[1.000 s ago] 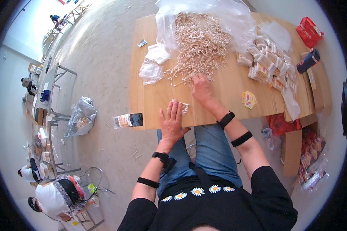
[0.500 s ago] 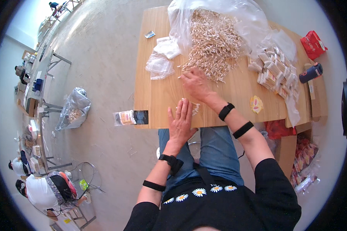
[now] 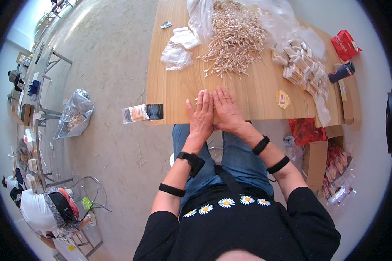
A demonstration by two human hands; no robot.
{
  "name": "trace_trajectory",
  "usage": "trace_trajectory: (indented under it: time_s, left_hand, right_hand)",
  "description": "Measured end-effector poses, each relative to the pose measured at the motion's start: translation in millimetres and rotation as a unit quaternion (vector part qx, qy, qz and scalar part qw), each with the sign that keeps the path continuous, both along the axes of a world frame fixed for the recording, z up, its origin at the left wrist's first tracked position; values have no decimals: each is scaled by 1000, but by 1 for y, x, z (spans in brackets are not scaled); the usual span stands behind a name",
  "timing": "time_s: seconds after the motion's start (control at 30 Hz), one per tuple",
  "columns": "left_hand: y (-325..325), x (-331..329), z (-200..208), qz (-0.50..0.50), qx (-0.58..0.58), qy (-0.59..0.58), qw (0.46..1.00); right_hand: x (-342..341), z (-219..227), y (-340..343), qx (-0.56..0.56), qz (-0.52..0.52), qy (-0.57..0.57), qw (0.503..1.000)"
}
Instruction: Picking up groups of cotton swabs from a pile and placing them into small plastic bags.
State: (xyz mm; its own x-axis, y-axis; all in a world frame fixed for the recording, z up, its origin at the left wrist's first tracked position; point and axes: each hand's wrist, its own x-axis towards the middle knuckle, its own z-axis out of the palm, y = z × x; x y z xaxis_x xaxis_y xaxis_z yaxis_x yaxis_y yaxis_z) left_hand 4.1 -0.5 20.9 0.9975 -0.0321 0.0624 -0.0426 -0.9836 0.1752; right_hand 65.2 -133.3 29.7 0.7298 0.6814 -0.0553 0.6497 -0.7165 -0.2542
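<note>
A: Hands, pls?
B: Left hand (image 3: 201,116) palm down nr front edge of table (image 3: 174,95); fingers straight, mostly pressed together, little one apart at 10 o'clock. Right hand (image 3: 228,111) just beside, at 3 o'clock of left; fingers straight, side by side, part blurred. Can't tell if it pinches anything.
A: Swabs?
B: Few loose swabs (image 3: 197,99) at left fingertips, mostly covered. Main swab pile (image 3: 235,39) well apart, betw. 12 and 1 o'clock from hands, by clear plastic sheet (image 3: 281,19).
A: Other items, approx.?
B: From hands: flat clear bags (image 3: 177,56), 11 o'clock; stacked swab packs (image 3: 302,65), 2 o'clock; yellow cards (image 3: 282,99), 3 o'clock; single swab pack (image 3: 138,113), 9 o'clock, overhanging table's left edge.
</note>
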Motion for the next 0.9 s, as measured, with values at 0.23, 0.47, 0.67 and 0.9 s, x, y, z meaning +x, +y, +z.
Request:
trace_trajectory:
  time_s: [0.23, 0.47, 0.67, 0.9]
  left_hand:
    - [12, 5, -14, -21, 13, -43, 999]
    - [16, 12, 3, -38, -29, 30, 998]
    - [17, 14, 9, -39, -25, 40, 998]
    - [18, -8, -1, -26, 17, 22, 999]
  right_hand:
    - [-12, -8, 17, -34, -56, -77, 995]
    - [-4, 7, 17, -79, -62, 6, 995]
    - [-6, 11, 16, -80, -57, 17, 995]
    - [-28, -11, 28, -48, -59, -74, 994]
